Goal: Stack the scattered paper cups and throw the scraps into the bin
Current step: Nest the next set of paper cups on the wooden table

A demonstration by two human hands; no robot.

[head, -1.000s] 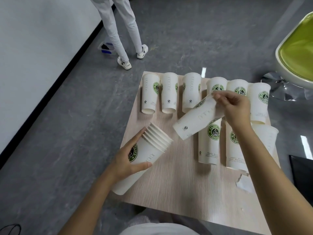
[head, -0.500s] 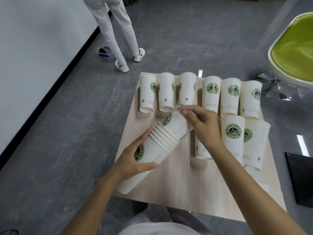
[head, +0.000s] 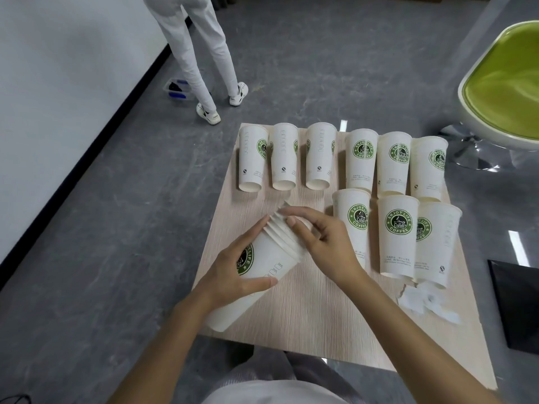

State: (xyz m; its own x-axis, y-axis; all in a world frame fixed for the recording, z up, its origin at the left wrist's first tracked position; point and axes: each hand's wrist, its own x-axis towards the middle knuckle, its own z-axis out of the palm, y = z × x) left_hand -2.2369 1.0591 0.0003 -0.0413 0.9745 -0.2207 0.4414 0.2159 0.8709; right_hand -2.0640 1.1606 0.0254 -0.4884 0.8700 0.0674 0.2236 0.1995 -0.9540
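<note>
My left hand (head: 233,272) grips a tilted stack of white paper cups (head: 262,275) with green coffee logos, its rims pointing up and right over the wooden table (head: 306,310). My right hand (head: 320,240) covers the stack's open end, fingers curled over the rims. Several single cups lie on the table: a far row of six (head: 320,156) and three nearer ones (head: 396,234) on the right. White paper scraps (head: 425,301) lie by the table's right edge.
A person in white trousers (head: 204,53) stands on the grey floor beyond the table, near a small tray (head: 178,88) by the wall. A green chair (head: 501,83) stands at the right. A black object (head: 519,304) lies right of the table.
My right hand carried one cup from the right side to the stack and pushed it fully in. The stack stayed in my left hand.
</note>
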